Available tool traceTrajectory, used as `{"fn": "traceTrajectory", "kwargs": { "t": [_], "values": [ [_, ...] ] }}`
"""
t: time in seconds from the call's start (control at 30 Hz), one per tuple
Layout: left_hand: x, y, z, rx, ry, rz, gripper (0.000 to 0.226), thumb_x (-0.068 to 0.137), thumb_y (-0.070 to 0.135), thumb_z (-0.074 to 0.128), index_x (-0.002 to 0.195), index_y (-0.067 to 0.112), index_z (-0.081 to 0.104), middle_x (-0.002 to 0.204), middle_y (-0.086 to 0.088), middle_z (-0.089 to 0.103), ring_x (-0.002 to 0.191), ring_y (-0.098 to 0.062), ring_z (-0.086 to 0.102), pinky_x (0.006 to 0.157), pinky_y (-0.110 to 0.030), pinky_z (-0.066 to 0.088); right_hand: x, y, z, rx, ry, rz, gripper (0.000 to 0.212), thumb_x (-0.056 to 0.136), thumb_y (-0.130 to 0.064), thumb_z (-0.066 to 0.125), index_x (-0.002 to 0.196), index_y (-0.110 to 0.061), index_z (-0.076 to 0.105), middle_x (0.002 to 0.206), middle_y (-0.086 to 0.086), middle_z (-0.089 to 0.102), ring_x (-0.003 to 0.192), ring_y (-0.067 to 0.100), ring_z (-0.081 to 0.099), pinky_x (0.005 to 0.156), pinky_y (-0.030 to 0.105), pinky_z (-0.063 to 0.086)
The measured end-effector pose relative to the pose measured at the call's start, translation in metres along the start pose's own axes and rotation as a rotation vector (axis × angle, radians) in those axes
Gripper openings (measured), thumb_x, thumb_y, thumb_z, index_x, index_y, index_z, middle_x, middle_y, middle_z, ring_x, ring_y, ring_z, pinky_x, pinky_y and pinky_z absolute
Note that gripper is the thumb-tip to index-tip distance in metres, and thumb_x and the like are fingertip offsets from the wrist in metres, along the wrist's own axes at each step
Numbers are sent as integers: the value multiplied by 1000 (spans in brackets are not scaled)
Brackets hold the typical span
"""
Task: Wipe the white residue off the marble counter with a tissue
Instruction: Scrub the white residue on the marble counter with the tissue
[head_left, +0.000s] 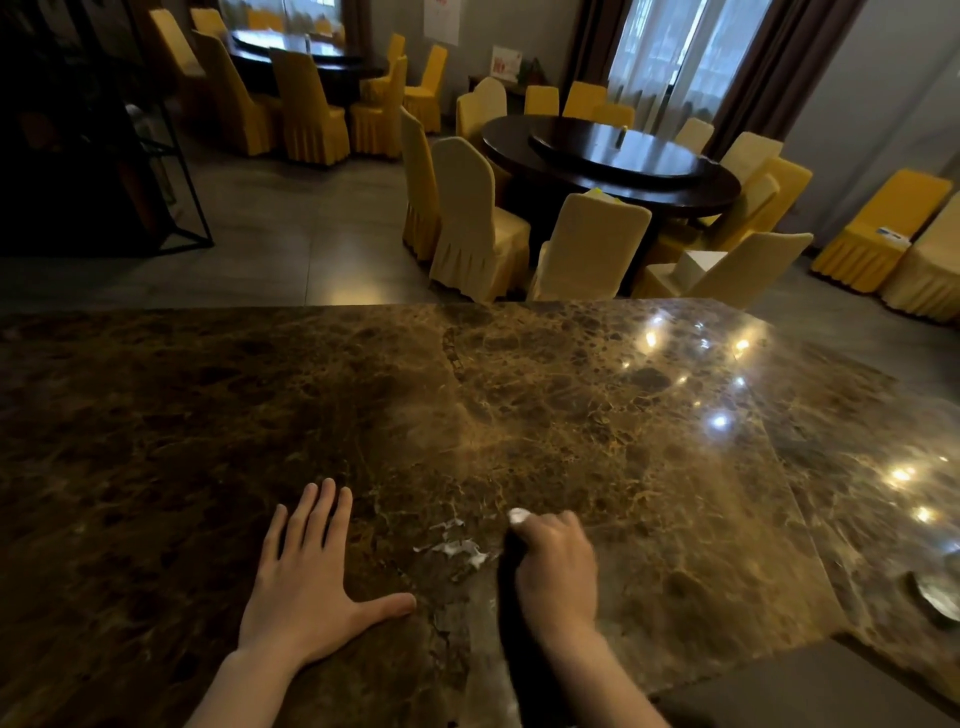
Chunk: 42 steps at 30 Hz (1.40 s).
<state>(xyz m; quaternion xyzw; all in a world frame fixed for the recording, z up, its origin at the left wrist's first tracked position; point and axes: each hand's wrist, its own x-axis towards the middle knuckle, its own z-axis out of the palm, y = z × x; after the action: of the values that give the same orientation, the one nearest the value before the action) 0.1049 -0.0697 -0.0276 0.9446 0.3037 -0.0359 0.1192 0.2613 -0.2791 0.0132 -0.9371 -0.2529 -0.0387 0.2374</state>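
Marble counter (545, 415), dark brown with gold veining, fills the lower half of the view and runs from the near edge out to a far edge bordering a dining room of yellow-covered chairs (480, 218) around a round dark table (610, 156). Left hand (306, 577) lies flat and spread near the near edge, fingers apart, holding nothing and apparently bracing. Right hand (556, 566) is curled closed around a wadded tissue (518, 515), of which only a small white tip shows past the knuckles. White residue (457, 545) sits between the two hands, just left of the right hand, as thin flaky streaks near the near edge. Wiping appears to be under way, with residue remaining. Risks, as judged: the small wad may smear or scatter the flakes rather than lift them, and a dry tissue pressed hard could shred, adding debris.
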Motion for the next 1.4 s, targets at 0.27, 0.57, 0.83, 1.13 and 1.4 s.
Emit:
{"fn": "traceTrajectory", "kwargs": {
  "t": [0.27, 0.57, 0.83, 1.13, 1.4],
  "values": [
    [-1, 0, -1, -15, -1, 6, 153, 46, 120, 13, 159, 25, -27, 167, 4, -35, 153, -15, -38, 131, -49, -16, 25, 36, -25, 47, 69, 234, 27, 83, 0, 66, 97, -18, 79, 82, 10, 68, 77, 29, 63, 66, 31, 43],
    [-1, -1, -1, -8, 4, 17, 153, 47, 120, 12, 160, 22, -26, 168, 2, -34, 153, -16, -37, 131, -50, -15, -10, -21, 4, 117, -101, -23, 21, 81, -7, 73, 92, -23, 80, 82, -6, 71, 81, 10, 58, 67, 24, 47],
    [-1, 0, -1, 2, 1, 10, 154, 46, 120, 11, 159, 23, -27, 168, 2, -35, 153, -17, -38, 131, -51, -15, -1, 11, -14, -35, 14, 98, 30, 78, 8, 64, 87, -16, 79, 79, 1, 71, 79, 19, 58, 61, 30, 45],
    [-4, 0, -3, -25, 1, 28, 155, 46, 120, 14, 160, 22, -24, 169, 2, -33, 154, -17, -37, 130, -50, -18, 39, -18, -3, 222, -24, -28, 25, 88, -6, 69, 104, -22, 78, 93, -2, 76, 89, 15, 67, 80, 36, 55],
    [-2, -3, 2, -24, -6, 28, 154, 47, 120, 14, 159, 23, -28, 168, 3, -37, 152, -15, -40, 130, -50, -19, 25, -42, 26, -11, -267, -485, 34, 78, -11, 75, 108, -28, 72, 89, -12, 61, 87, 10, 45, 65, 22, 39]
  ]
}}
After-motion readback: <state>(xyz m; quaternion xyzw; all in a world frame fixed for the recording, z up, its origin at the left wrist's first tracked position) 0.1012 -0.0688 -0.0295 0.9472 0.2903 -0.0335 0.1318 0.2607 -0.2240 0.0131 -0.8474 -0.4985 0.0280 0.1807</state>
